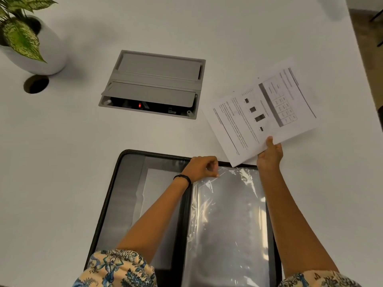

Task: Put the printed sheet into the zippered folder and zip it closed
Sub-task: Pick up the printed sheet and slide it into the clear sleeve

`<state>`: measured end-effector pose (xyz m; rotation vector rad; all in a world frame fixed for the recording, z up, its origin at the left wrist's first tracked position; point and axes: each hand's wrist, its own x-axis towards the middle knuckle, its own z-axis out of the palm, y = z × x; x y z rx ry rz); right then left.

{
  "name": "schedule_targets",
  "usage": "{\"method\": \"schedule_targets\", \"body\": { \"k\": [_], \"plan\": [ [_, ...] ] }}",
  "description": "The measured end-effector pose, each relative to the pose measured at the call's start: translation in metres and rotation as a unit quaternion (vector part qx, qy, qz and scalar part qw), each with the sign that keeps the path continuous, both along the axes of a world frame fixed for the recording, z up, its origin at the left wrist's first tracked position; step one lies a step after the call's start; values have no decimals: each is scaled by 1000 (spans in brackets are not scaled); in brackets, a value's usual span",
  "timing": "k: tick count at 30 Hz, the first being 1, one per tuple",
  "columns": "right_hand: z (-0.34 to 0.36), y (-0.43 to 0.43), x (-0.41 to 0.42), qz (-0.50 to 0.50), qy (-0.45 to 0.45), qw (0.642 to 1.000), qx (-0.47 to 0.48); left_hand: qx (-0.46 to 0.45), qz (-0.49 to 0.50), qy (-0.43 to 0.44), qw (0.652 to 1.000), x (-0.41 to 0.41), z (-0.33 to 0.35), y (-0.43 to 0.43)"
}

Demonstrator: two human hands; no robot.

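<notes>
The black zippered folder (122,195) lies open on the white table in front of me. Its right half holds a clear plastic sleeve (228,220). My left hand (200,168) pinches the sleeve's top left corner near the folder's spine. My right hand (269,155) grips the near edge of the printed sheet (263,112), which has text, a table and small dark pictures. The sheet is lifted just beyond the folder's top right corner, slanting away to the right.
A grey cable box (153,83) with a half-open lid is set into the table beyond the folder. A potted plant in a white pot (47,52) stands at the far left, beside a round cable hole (36,83). The table's right edge (360,65) runs down the right side.
</notes>
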<state>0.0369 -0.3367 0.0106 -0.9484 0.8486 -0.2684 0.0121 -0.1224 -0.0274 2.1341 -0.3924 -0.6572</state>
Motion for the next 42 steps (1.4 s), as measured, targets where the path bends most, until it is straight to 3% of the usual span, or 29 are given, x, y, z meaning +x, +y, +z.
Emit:
{"method": "schedule_targets", "body": {
  "k": [9, 18, 29, 42],
  "plan": [
    [-13, 24, 15, 48, -11, 999, -12, 38, -45, -67, 996, -2, -1, -5],
    [-32, -1, -3, 117, 65, 988, -83, 22, -23, -66, 997, -1, -4, 10],
    [-39, -34, 11, 205, 120, 948, -210, 36, 22, -44, 998, 8, -4, 31],
    [-43, -41, 19, 238, 137, 947, -168, 103, 7, -52, 993, 19, -7, 42]
  ]
}}
